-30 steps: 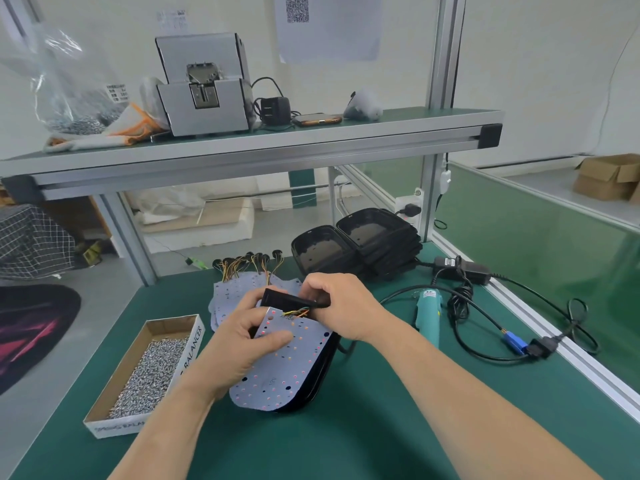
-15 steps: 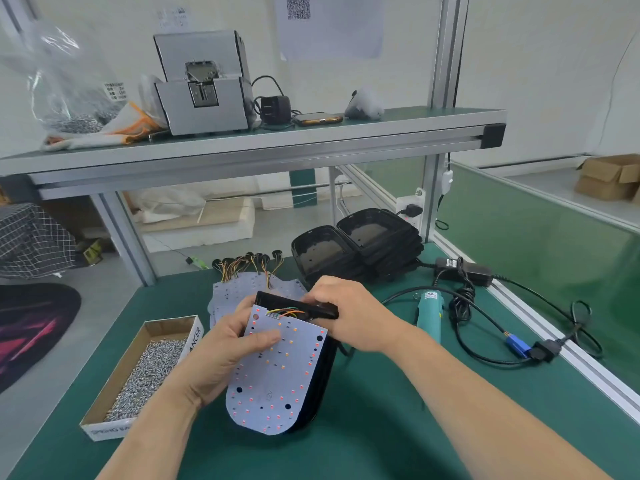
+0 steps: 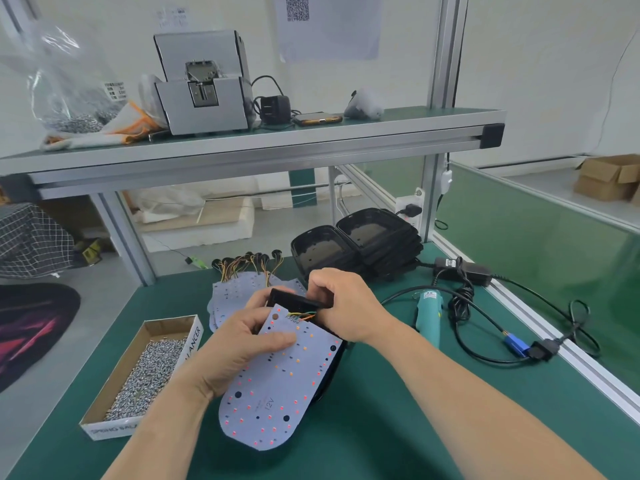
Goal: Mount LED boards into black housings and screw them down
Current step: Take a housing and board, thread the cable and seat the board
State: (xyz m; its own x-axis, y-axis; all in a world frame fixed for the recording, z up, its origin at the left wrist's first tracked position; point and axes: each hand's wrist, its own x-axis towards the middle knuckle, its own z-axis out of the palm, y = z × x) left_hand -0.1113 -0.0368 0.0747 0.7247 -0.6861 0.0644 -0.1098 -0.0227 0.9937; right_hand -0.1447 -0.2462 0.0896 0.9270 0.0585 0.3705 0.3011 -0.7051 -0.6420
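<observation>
**Head view of a green counter (image 3: 381, 431).**

**Centre.** An LED board (image 3: 284, 386) lies tilted over a black housing (image 3: 299, 300). The board is pale, rounded at its near end and dotted with red and orange LEDs. The housing's rim shows at the far end and along the right side. "12V" is printed near the board's near end.

**Left hand (image 3: 239, 344).** The grip is closed on the board's left edge, with the thumb flat on its face and the fingers curled behind.

**Right hand (image 3: 343, 306).** The grip is curled over the housing's far end, just beside the coloured wires (image 3: 302, 314) joined to the top of the board. It is not clear whether the fingertips pinch the rim alone or the wires too.

**Behind.** Spare boards (image 3: 232, 289) lie in a loose pile, their leads pointing away. Beside them to the right are two stacks of spare housings (image 3: 360, 244).

**Left.** An open box (image 3: 114, 427) holds screws (image 3: 149, 368). Its front is lettered "SPRING BALA…" and its side "…ANCER".

**Right.** A teal driver (image 3: 428, 306) lies on the counter among loops of black cable (image 3: 485, 355). Its label is too small to read.

**Shelf (image 3: 277, 147) above.** It carries a grey feeder (image 3: 204, 91), a phone (image 3: 317, 118) and a clear bag (image 3: 69, 98) with a small printed label that cannot be read.

**Wall.** A sheet bears a QR code (image 3: 297, 8).
</observation>
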